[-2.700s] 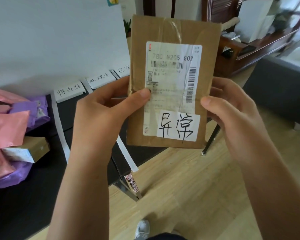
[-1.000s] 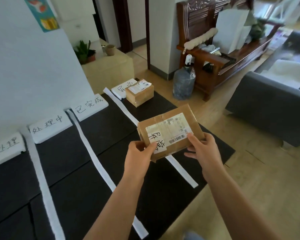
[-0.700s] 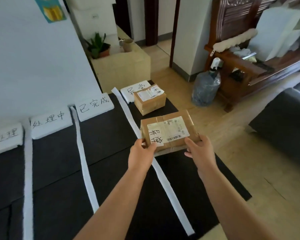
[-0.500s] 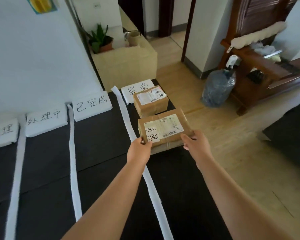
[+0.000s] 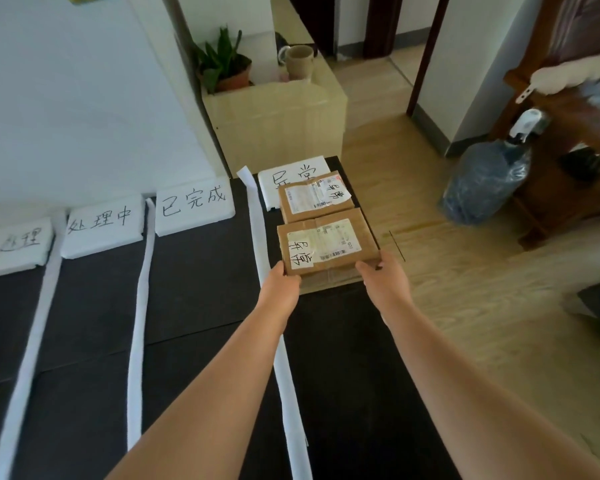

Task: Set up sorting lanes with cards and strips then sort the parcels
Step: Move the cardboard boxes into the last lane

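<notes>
Only the one head view, so here goes. Lane setup looked done to me: four white cards lined the far edge of the dark counter, from the leftmost card, past the second card and the third card, to the rightmost card. Three white strips ran near-to-far between them: the left strip, the middle strip and the right strip.

Sorting was only partly done. One far parcel already sat in the rightmost lane, overlapping that lane's card. The other three lanes had no parcels in the part I could see. How many were left to sort wasn't visible.

The brown parcel being placed was in that same right lane, just near of the far parcel and almost touching it. The left grip was clamped on its near-left corner and the right grip on its near-right corner. I couldn't tell if it was fully down on the counter yet.

Its long axis ran left to right, across the lane, a bit skewed. The label faced up, with the handwritten sticker at the left end and the barcode toward the right.
</notes>
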